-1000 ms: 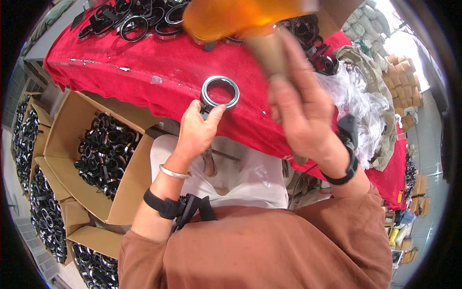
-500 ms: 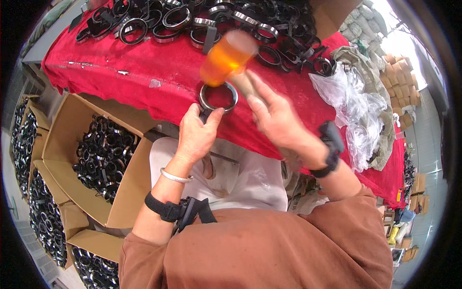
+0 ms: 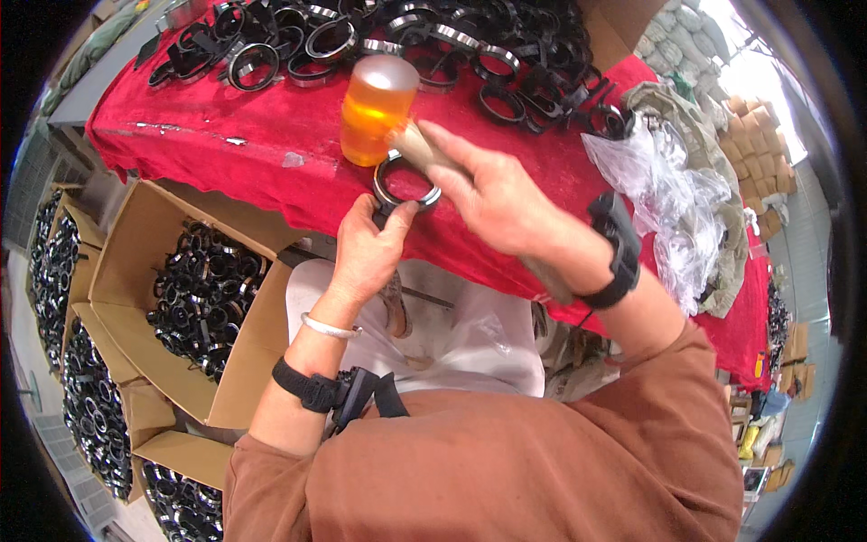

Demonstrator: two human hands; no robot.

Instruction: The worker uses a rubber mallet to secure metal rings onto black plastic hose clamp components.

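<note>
While the left hand (image 3: 368, 248) pinches a ring (image 3: 380, 187), right hand (image 3: 501, 200) just beside it, gripping an amber mallet (image 3: 377, 113)

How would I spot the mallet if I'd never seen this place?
Find the red-covered table, then the right hand above it. That hand grips the mallet by its tan handle. Its chunky, amber-orange cylindrical head sets it apart from the black and silver rings nearby.

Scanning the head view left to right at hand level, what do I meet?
Open cardboard box → left hand holding a black-and-silver ring → right hand gripping the mallet handle → clear plastic sheeting.
</note>
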